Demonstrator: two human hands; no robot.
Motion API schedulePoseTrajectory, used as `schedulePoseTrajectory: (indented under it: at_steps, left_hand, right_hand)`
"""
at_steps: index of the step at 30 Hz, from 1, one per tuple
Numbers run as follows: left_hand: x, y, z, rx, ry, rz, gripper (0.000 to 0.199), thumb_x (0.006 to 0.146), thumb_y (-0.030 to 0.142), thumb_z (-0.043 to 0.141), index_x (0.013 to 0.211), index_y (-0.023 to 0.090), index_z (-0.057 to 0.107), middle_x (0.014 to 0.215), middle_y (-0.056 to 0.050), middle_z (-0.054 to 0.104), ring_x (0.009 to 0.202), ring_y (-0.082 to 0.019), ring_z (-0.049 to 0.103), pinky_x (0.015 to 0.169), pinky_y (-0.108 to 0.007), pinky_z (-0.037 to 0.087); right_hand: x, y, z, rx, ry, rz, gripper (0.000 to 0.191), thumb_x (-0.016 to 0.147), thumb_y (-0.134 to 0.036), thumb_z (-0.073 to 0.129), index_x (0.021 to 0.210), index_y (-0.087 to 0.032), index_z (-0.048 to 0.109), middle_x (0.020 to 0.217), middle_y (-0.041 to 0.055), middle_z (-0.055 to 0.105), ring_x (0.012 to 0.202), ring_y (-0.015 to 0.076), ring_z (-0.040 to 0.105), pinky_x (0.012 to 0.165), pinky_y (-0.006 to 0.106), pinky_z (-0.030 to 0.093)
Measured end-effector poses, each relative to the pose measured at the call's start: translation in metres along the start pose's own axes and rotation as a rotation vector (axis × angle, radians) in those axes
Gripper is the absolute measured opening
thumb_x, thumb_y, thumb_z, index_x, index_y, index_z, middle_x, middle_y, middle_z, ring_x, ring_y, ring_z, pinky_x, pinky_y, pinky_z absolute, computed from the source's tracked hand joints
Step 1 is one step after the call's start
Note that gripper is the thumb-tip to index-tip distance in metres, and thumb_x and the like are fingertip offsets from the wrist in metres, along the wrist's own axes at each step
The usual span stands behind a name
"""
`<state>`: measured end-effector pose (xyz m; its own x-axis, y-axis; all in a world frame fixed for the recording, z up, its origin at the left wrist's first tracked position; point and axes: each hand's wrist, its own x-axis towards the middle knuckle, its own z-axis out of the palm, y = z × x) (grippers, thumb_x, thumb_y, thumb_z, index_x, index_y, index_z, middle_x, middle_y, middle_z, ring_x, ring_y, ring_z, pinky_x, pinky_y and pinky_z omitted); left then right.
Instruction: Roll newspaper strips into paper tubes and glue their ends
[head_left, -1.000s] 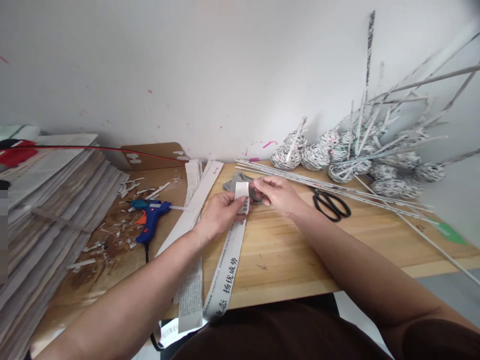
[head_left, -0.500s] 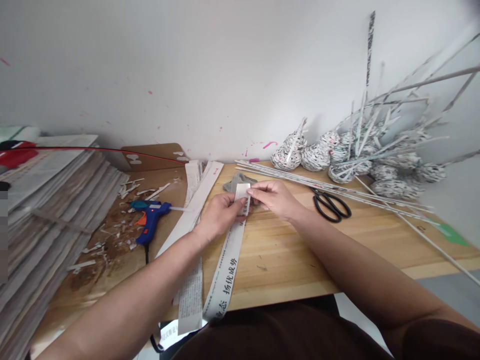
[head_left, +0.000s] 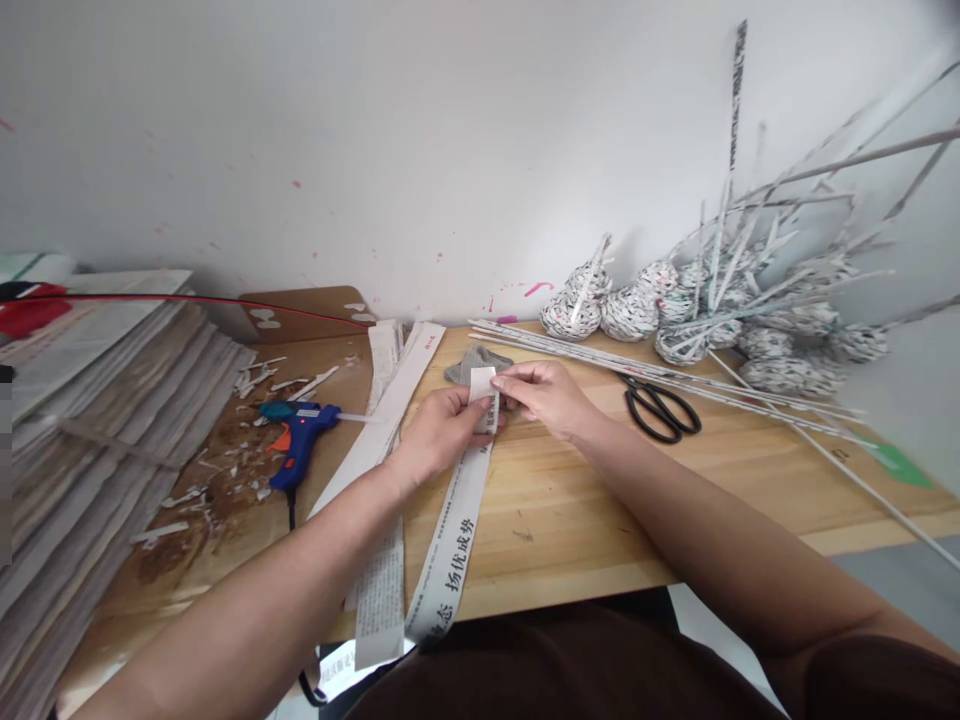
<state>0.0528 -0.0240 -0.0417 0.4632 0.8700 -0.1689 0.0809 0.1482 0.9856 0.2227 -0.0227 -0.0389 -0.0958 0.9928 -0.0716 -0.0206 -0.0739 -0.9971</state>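
Observation:
A long newspaper strip (head_left: 454, 550) runs up from the table's front edge to both hands, printed with large dark characters. My left hand (head_left: 441, 428) is closed on its upper part, thumb lying on top of the paper. With thumb and fingers pinched, my right hand (head_left: 541, 396) grips the strip's upper right edge. Some of the right fingers are hidden behind the paper. Just beyond the hands lies a crumpled grey cloth (head_left: 474, 360). More newspaper strips (head_left: 384, 425) are spread left of my left hand.
A blue glue gun (head_left: 300, 445) lies on cardboard among paper scraps, beside a tall newspaper stack (head_left: 112, 430). To the right are black scissors (head_left: 664, 410), thin rolled paper sticks (head_left: 600, 358) and several woven paper pieces (head_left: 574, 300) along the wall.
Hardly anything differs: both hands keep their hold on the strip in almost the same place. The whole view has shifted very slightly.

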Motion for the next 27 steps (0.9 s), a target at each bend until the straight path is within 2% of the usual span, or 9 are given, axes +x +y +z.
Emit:
schedulePoseTrajectory:
  at_steps: [10, 14, 20, 27]
  left_hand:
    - [-0.0025, 0.0041, 0.0030, -0.026, -0.003, -0.028, 0.039, 0.074, 0.047, 0.071, 0.099, 0.017, 0.069, 0.092, -0.008, 0.072, 0.091, -0.024, 0.067, 0.080, -0.039, 0.056]
    - [-0.0050, 0.0077, 0.0053, -0.038, -0.005, -0.035, 0.040, 0.073, 0.046, 0.072, 0.099, 0.015, 0.069, 0.092, -0.009, 0.073, 0.091, -0.025, 0.068, 0.080, -0.040, 0.056]
    - [-0.0070, 0.0096, 0.0076, -0.090, 0.022, -0.059, 0.039, 0.079, 0.047, 0.066, 0.102, 0.015, 0.068, 0.089, -0.010, 0.073, 0.091, -0.025, 0.068, 0.078, -0.038, 0.055]
    - [-0.0055, 0.0082, 0.0071, -0.070, 0.022, -0.070, 0.039, 0.078, 0.047, 0.067, 0.096, 0.013, 0.068, 0.089, -0.011, 0.073, 0.089, -0.024, 0.069, 0.076, -0.037, 0.055]
  right_hand:
    - [0.0025, 0.0023, 0.0016, 0.078, 0.027, 0.016, 0.037, 0.060, -0.044, 0.080, 0.072, -0.012, 0.068, 0.055, -0.0003, 0.056, 0.045, 0.0069, 0.044, 0.037, 0.019, 0.023]
    - [0.0013, -0.0004, 0.0025, 0.084, 0.033, 0.001, 0.036, 0.058, -0.043, 0.082, 0.068, -0.012, 0.067, 0.053, -0.0014, 0.055, 0.042, 0.0050, 0.040, 0.036, 0.018, 0.021]
    - [-0.0005, -0.0018, 0.0035, 0.054, 0.021, -0.009, 0.037, 0.058, -0.044, 0.082, 0.064, -0.013, 0.063, 0.050, -0.0031, 0.052, 0.039, 0.0034, 0.034, 0.035, 0.019, 0.019]
    - [0.0021, 0.0071, 0.0021, 0.032, -0.001, -0.062, 0.036, 0.061, -0.043, 0.082, 0.065, -0.015, 0.058, 0.051, -0.0049, 0.051, 0.043, 0.0055, 0.043, 0.037, 0.019, 0.027]
